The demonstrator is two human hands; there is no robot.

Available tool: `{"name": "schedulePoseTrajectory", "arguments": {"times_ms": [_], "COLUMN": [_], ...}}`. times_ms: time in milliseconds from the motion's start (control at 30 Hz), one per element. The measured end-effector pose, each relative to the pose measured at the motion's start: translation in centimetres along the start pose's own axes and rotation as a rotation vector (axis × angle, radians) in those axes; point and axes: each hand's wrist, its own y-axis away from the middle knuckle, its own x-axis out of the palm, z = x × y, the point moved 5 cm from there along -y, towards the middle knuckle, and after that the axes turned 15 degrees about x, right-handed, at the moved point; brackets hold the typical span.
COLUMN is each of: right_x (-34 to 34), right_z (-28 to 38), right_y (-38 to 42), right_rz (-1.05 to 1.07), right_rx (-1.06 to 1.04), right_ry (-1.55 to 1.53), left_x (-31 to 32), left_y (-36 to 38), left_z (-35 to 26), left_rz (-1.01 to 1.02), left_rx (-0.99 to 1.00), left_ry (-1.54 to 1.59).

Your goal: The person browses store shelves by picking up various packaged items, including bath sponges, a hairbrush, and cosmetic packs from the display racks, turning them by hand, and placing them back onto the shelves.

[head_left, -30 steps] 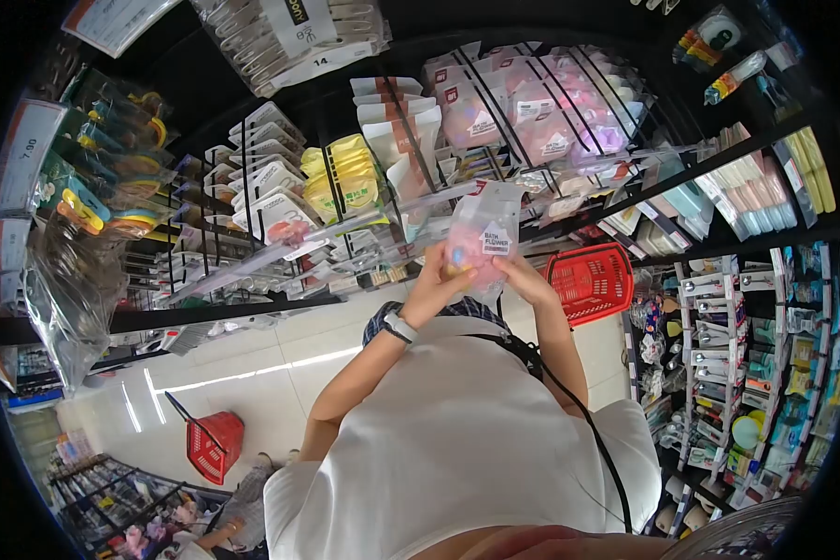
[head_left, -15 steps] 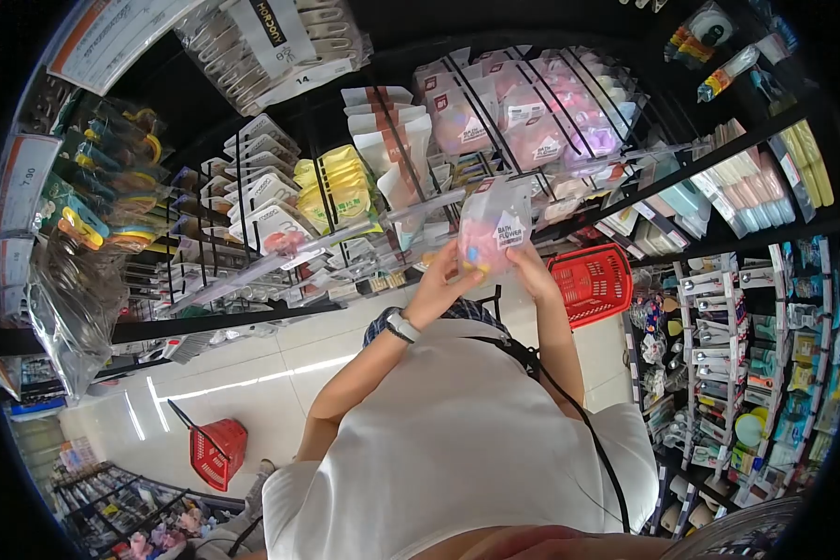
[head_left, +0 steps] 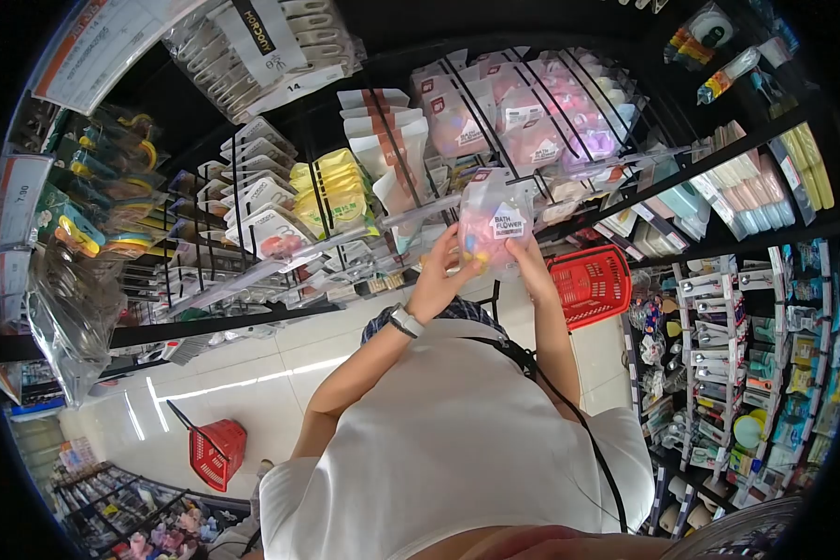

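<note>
Between my two hands is a clear bag holding a pink bath flower (head_left: 493,238), its white label reading "BATH FLOWER" turned up toward me. My left hand (head_left: 441,282), with a watch on the wrist, grips the bag's left side and lower edge. On the other side, my right hand (head_left: 529,269) holds the lower right edge, fingers partly hidden behind the bag. Similar bath flower packs (head_left: 457,121) hang on the rack just beyond. Left of them hang white-and-brown packets (head_left: 383,135) and yellow packets (head_left: 331,191).
A red basket (head_left: 590,287) is beyond my right forearm. Another red basket (head_left: 217,455) stands on the tiled floor (head_left: 280,383) at left. Black shelf rails (head_left: 187,327) cross in front of me; a clothespin pack (head_left: 266,56) hangs upper left. Stocked racks (head_left: 737,364) line the right.
The bag has turned slightly in my hands, so its label faces me more squarely and sits further left. Both hands keep hold of it, nearly in place.
</note>
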Motion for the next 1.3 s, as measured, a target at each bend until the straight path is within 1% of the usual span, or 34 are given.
{"name": "schedulePoseTrajectory", "arguments": {"times_ms": [133,233,433,533,633,867,967,1067,1167,1200,1300], "right_x": [-0.6,-1.0,-0.8,-0.9,-0.7,0.4,-0.3,-0.1,0.6,0.1,-0.9], "right_z": [-0.9,-1.5,-1.5,-1.7,-1.4,0.5,0.5,1.9,4.1,3.6,3.0], "right_y": [-0.5,-0.7,-0.8,-1.1,-0.9,-0.8,-3.6,-5.6,-6.3,-7.9,-11.9], "right_rz": [0.001,-0.003,0.017,0.004,-0.019,-0.062,-0.043,-0.100,-0.263,-0.256,-0.227], "right_rx": [-0.006,-0.029,-0.045,-0.057,-0.051,-0.013,-0.075,-0.142,-0.175,-0.253,-0.245], "right_ry": [0.019,0.004,-0.023,-0.023,-0.025,-0.021,0.098,0.202,0.320,0.339,0.378], "left_x": [0.2,0.4,0.2,0.1,-0.3,-1.0,-1.6,-2.1,-2.8,-3.0,-3.8], "left_y": [0.3,0.6,1.2,1.4,1.8,2.3,2.5,2.8,2.7,2.7,2.8], "left_z": [-0.4,-0.8,-0.4,-0.5,-0.5,0.4,1.1,2.2,2.6,2.7,3.1], "left_rz": [-0.009,0.003,0.037,0.006,0.024,-0.004,-0.006,-0.029,-0.047,-0.051,-0.050], "left_rx": [0.013,0.055,0.018,0.070,-0.018,-0.017,-0.031,-0.031,-0.042,-0.040,-0.049], "left_ry": [-0.012,-0.099,-0.174,-0.139,-0.163,-0.152,-0.146,-0.094,-0.069,-0.060,-0.091]}}
